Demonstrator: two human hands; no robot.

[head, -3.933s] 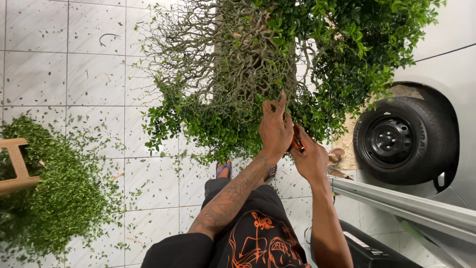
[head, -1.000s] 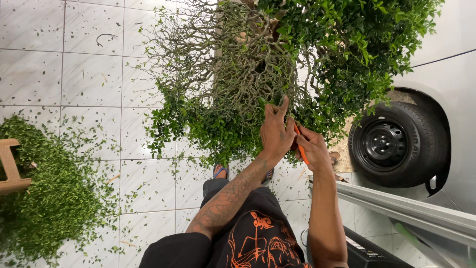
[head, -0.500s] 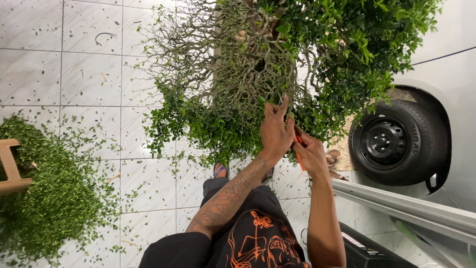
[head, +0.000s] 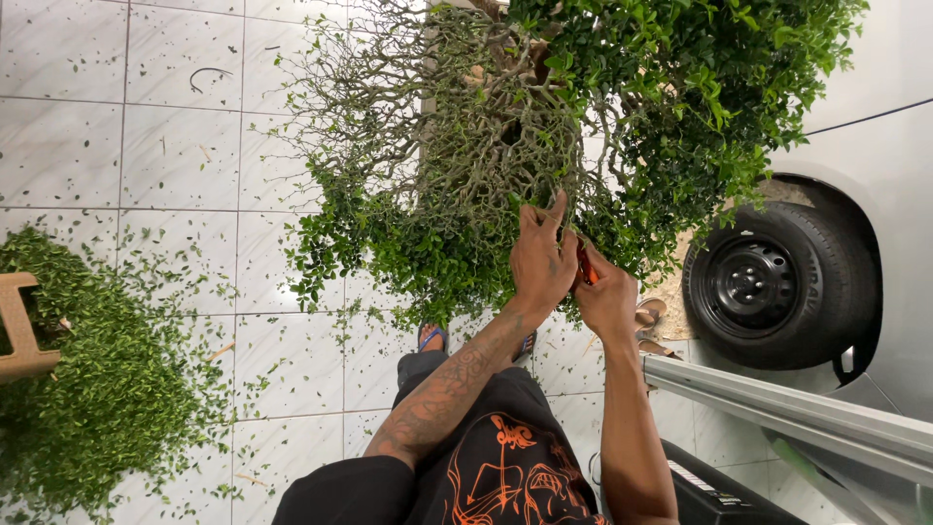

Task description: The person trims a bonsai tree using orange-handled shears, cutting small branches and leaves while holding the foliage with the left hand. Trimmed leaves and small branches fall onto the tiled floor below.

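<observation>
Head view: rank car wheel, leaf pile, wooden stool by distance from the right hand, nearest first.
From the right hand:
1. Car wheel, just to its right.
2. Leaf pile, far left on the tiles.
3. Wooden stool, at the left edge, beyond the pile's middle.

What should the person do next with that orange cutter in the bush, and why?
Probably snip the next twig. The left hand is pinching thin bare branches of the bush, and the right hand holds the orange-handled cutter right beside it. Leafy growth remains on the right side, and a clippings pile already lies on the floor.
</observation>
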